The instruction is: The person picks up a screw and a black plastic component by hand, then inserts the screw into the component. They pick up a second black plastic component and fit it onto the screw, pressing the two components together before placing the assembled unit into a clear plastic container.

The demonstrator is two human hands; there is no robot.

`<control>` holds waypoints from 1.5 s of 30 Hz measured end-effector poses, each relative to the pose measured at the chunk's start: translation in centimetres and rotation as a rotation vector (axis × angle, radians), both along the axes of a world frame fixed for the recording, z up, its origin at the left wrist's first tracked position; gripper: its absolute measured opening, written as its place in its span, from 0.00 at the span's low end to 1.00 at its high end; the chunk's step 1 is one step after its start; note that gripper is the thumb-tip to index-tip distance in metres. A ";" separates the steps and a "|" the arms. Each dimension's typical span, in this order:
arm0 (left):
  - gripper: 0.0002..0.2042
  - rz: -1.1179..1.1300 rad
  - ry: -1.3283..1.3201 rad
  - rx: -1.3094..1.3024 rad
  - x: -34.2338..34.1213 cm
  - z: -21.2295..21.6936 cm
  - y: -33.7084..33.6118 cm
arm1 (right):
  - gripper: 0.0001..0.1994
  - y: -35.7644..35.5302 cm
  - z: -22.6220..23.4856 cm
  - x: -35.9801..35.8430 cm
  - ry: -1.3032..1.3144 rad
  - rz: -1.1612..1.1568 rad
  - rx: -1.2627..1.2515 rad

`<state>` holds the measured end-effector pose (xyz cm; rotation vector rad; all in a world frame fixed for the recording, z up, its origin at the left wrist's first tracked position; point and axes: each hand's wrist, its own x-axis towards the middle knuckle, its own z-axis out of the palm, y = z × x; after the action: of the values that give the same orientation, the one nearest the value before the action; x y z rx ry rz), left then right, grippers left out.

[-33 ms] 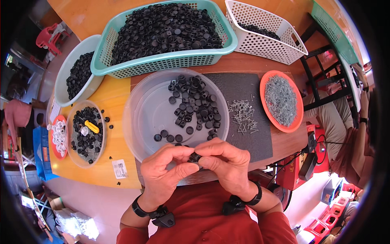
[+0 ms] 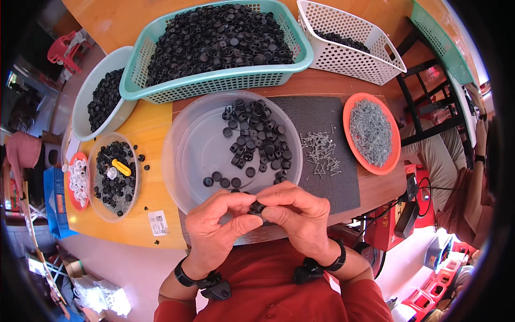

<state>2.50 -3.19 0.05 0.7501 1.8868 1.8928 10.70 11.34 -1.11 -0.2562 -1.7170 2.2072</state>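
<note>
My left hand [image 2: 217, 222] and my right hand [image 2: 300, 217] meet over the near rim of a wide clear plastic tub [image 2: 185, 150]. Between their pinched thumbs and index fingers is a small round black plastic part [image 2: 256, 207], partly hidden by the fingertips. Many similar black caps [image 2: 251, 126] lie in the tub, mostly toward its right side. To the right, a loose pile of metal screws [image 2: 320, 153] rests on a dark grey mat [image 2: 340, 185].
An orange plate [image 2: 398, 139] heaped with screws stands right of the mat. Behind the tub are a teal basket [image 2: 225, 75] of black caps and a white basket [image 2: 354, 63]. On the left sit a pale bowl [image 2: 85, 110] and a clear tray [image 2: 139, 180] with a yellow-handled tool [image 2: 122, 167].
</note>
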 end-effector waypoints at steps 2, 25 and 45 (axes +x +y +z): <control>0.14 0.001 -0.002 0.021 0.0 0.0 0.1 | 0.10 0.0 0.1 -0.1 0.029 -0.016 0.062; 0.16 -0.037 -0.034 -0.073 -0.4 0.6 0.1 | 0.09 0.0 -0.1 0.1 -0.040 0.021 -0.193; 0.17 -0.070 -0.087 -0.081 -0.5 0.7 0.0 | 0.11 0.0 0.1 0.0 -0.024 -0.009 -0.009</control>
<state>2.03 -3.22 0.79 0.6883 1.8479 1.7670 10.74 11.32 -0.98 -0.2927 -1.7157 2.2146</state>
